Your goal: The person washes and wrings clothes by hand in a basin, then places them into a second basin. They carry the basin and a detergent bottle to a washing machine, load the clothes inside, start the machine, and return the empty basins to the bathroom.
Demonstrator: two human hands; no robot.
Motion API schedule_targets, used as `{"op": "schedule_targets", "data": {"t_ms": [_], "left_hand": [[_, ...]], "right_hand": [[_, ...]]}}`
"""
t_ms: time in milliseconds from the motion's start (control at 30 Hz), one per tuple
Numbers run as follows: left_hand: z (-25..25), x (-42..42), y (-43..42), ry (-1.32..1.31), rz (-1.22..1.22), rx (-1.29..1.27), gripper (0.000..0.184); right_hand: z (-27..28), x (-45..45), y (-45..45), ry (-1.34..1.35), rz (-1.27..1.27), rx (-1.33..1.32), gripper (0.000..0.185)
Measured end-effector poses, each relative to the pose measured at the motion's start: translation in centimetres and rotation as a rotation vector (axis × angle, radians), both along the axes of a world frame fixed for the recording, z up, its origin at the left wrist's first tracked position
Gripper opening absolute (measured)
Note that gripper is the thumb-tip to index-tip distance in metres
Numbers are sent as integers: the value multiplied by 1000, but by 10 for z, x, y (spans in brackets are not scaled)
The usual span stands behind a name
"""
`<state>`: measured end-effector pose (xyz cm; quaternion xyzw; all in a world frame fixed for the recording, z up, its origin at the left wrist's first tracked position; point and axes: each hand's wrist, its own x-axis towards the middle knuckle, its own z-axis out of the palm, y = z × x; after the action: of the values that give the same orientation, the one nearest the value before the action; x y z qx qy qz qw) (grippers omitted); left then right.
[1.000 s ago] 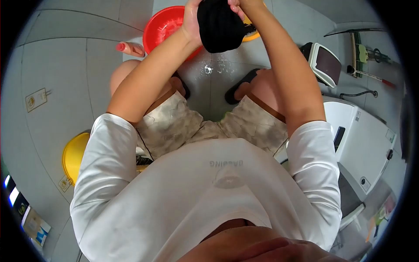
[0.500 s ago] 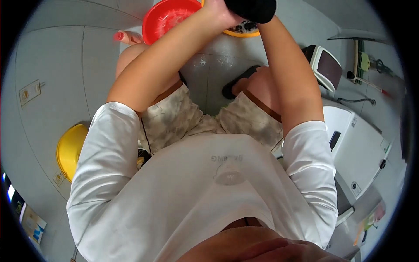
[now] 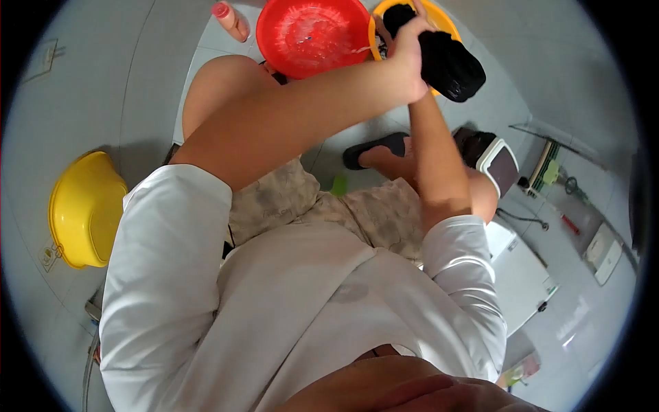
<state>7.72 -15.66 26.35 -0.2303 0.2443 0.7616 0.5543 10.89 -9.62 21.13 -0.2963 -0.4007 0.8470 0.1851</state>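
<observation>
My left hand (image 3: 410,58) is closed around a bunched black cloth (image 3: 452,69), whose rounded end sticks out to the right. More of the black fabric shows beyond the fingers. My right hand (image 3: 419,11) is mostly hidden behind the left one; its forearm runs up to the same cloth and fingers show around it. Under the hands stands an orange-yellow basin (image 3: 449,26), with dark contents partly visible. A red basin (image 3: 312,65) holding some water is beside it on the left, with a thin streak of water near its right rim.
A pink bottle (image 3: 231,22) lies or stands left of the red basin. A yellow basin (image 3: 86,213) hangs at the left wall. On the right are a lidded bin (image 3: 499,167), a white appliance (image 3: 518,281) and brushes on the wall (image 3: 546,165). My slippered foot (image 3: 374,151) rests on the tiles.
The camera view has shifted, so both basins show more fully. My hands and the black cloth now appear lower and further right, with the cloth still held.
</observation>
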Motion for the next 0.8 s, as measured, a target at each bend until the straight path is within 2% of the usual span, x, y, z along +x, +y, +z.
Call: {"op": "schedule_targets", "data": {"t_ms": [133, 167, 233, 300, 400, 433, 500, 533, 600, 633, 667, 700, 733, 767, 800], "left_hand": [[7, -9, 1, -7, 57, -35, 34], [6, -13, 6, -21, -24, -28, 33], [19, -17, 4, -24, -35, -41, 36], [36, -19, -1, -32, -94, -75, 41], [53, -27, -15, -83, -133, -119, 44], [56, -30, -19, -91, -147, -131, 44], [55, -31, -17, -81, -175, -154, 44], [54, -35, -18, -64, -204, -182, 44], [55, -39, -20, -18, -191, -126, 44], [55, -40, -24, 31, -187, -80, 43], [61, -43, -27, 47, -192, -89, 44], [64, -44, -28, 50, -191, -84, 44], [66, -45, -28, 41, -186, -73, 44], [72, -46, -27, 31, -183, -63, 45], [75, -48, -28, 30, -183, -55, 45]], "right_hand": [[-37, -11, -57, -221, 113, -157, 34], [-47, -13, -75, -306, 148, -202, 35], [-62, -15, -116, -501, 212, -285, 37], [-93, -20, -141, -648, 190, -346, 38], [-253, -17, -105, -617, -92, -545, 38], [-255, -24, -106, -620, -87, -540, 38], [-248, -41, -110, -597, -231, -328, 38], [-234, -54, -112, -596, -226, -315, 38], [-209, -69, -114, -276, -484, -255, 31], [-227, -65, -103, -275, -483, -247, 31], [-261, -56, -82, -416, -225, 275, 29], [-252, -57, -79, -537, 50, 791, 28], [-244, -61, -76, -439, -51, 433, 26], [-233, -62, -74, -442, -55, 437, 26], [-213, -66, -77, -366, -88, 330, 22]]}}
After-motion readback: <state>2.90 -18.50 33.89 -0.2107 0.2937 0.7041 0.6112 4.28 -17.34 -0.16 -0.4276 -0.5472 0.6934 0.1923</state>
